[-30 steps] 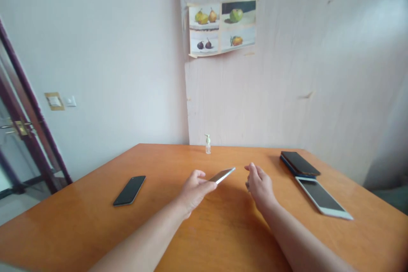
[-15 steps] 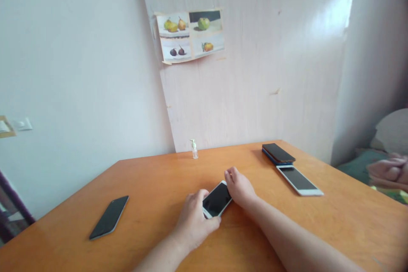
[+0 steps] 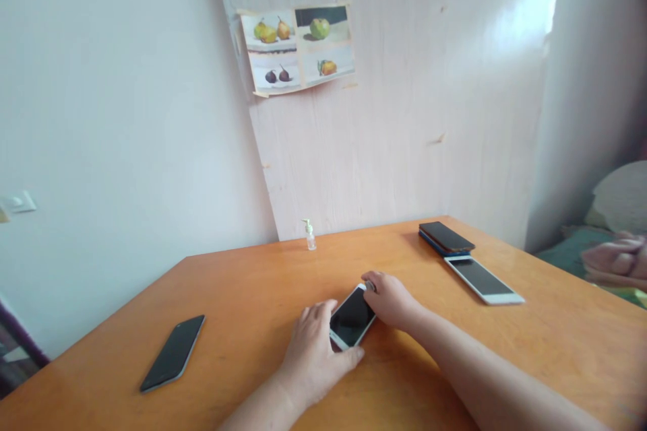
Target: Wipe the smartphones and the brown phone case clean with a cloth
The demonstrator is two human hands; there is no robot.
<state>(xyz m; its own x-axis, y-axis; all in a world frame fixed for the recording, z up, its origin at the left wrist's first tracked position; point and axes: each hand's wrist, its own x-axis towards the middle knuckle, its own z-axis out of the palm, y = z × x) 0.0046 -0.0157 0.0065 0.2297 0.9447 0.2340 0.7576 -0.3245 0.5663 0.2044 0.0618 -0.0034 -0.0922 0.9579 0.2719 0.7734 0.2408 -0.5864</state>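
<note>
A white-framed smartphone with a dark screen lies face up, tilted across the middle of the table. My left hand grips its near-left end, thumb along the near edge and fingers on the opposite edge. At the phone's far right corner, my right hand rests with curled fingers over the screen's edge. A small greyish bit shows between those fingers, too little to name. To the left lies a black smartphone, apart from both hands.
On the orange wooden table, a small clear pump bottle stands near the back edge. At the back right lie stacked dark phones and a white tablet-like device. Another person's hands show at the far right.
My right fingers have shifted at the phone's far corner, and a greyish bit now shows between them. My left hand keeps its grip. The camera view has shifted slightly.
</note>
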